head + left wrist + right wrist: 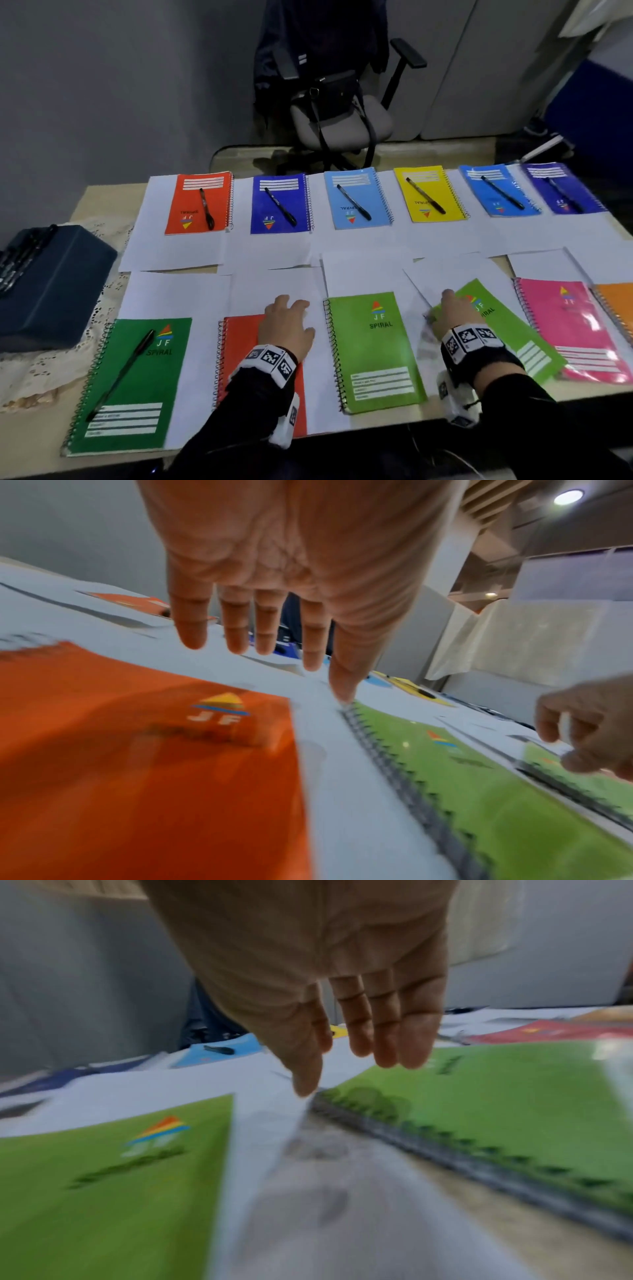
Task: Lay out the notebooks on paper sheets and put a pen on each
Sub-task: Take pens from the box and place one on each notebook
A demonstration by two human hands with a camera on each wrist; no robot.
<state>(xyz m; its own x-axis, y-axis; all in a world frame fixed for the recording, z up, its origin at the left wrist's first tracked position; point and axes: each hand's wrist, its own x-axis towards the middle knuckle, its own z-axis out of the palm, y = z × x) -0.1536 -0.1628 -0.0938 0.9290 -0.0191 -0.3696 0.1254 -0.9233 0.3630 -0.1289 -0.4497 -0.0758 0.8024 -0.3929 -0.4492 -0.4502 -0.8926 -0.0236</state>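
Left hand [287, 327], fingers [236, 631] spread, holds nothing above red spiral-bound notebook [239, 346]. Right hand [447, 317], fingers [385, 1031] together, over tilted light-green spiral notebook [507, 329] on white paper sheet [445, 274], near counter [30, 442] front.

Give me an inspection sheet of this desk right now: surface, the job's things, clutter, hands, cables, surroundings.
Surface: wooden table, mostly covered by white paper sheets in two rows.
Job's things: far row has six notebooks, each with a pen, for example the orange notebook. In the near row only the dark green notebook has a pen; the red notebook, light green notebook, tilted green notebook and pink notebook have none.
Clutter: dark blue box with spare pens, on a lace cloth.
Hands: left hand flat over the red notebook; right hand at the tilted green notebook, fingers straight.
Cables: nothing seen.
Surroundings: office chair with a bag.
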